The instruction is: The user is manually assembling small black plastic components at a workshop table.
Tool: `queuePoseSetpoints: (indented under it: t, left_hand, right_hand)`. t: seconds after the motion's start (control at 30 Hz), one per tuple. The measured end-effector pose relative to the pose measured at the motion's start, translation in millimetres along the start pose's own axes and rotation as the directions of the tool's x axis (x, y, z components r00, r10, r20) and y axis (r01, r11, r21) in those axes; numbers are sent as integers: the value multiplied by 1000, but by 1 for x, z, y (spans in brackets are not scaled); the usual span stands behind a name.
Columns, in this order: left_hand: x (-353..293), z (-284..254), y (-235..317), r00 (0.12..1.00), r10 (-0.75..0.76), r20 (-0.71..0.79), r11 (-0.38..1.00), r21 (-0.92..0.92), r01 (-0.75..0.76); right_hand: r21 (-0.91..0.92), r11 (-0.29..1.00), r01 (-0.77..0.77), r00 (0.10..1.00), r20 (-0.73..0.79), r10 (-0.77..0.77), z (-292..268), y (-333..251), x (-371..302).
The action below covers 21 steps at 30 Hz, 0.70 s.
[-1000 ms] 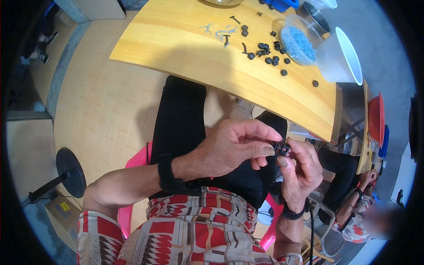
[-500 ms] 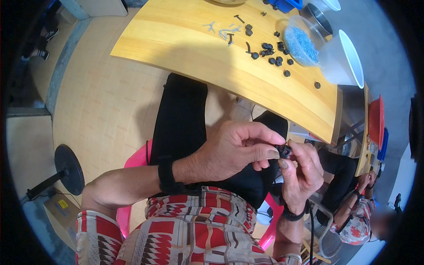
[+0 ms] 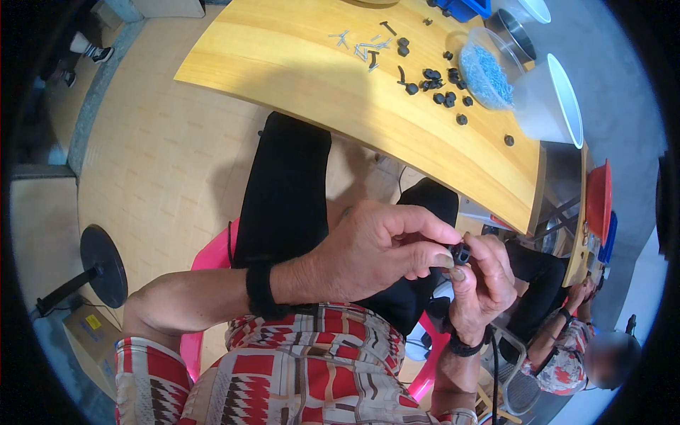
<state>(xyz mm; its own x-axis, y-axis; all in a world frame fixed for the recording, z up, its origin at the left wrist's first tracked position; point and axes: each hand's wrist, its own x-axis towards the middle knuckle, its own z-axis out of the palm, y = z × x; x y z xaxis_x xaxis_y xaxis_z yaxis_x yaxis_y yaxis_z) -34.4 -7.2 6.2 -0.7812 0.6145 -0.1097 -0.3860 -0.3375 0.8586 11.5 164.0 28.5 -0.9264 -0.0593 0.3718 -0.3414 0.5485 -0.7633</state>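
Above my lap, just off the table's near edge, both hands meet at a small black plastic part (image 3: 461, 253) with an opening in its face. My left hand (image 3: 386, 248) pinches its left side between thumb and forefinger. From the right, the thumb and fingers of my right hand (image 3: 484, 280) press on the same part. Fingertips cover much of it, so its full shape is hidden. Beyond my hands, several similar black parts (image 3: 431, 79) lie scattered on the wooden table (image 3: 283, 71). Thin silvery pins (image 3: 361, 51) lie to their left, among a few black T-shaped pieces (image 3: 387, 28).
At the table's right stand a clear bowl of small blue pieces (image 3: 487, 78), a white tub (image 3: 552, 103) and a metal bowl (image 3: 516, 35). A blue bin (image 3: 464, 8) is at the back. Another person (image 3: 559, 354) sits at the right, near a red basin (image 3: 599, 200).
The black part has turned slightly between my fingers, showing its opening more. Both hands keep their grip. At far left, another person's foot has shifted.
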Motion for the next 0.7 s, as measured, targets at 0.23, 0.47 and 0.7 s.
queuePoseSetpoints:
  t: [0.23,0.47,0.7]
  left_hand:
    - [-2,0,2,1000,18,-20,993,117,-16]
    - [-4,1,-1,992,101,-76,986,144,-89]
    - [-3,-3,-4,989,-41,-141,998,-63,32]
  right_hand:
    - [-26,999,27,1000,-4,-27,2,2,-2]
    - [-162,975,151,988,32,-148,7,-2,-1]
    - [-229,966,119,990,96,-100,13,-8,4]
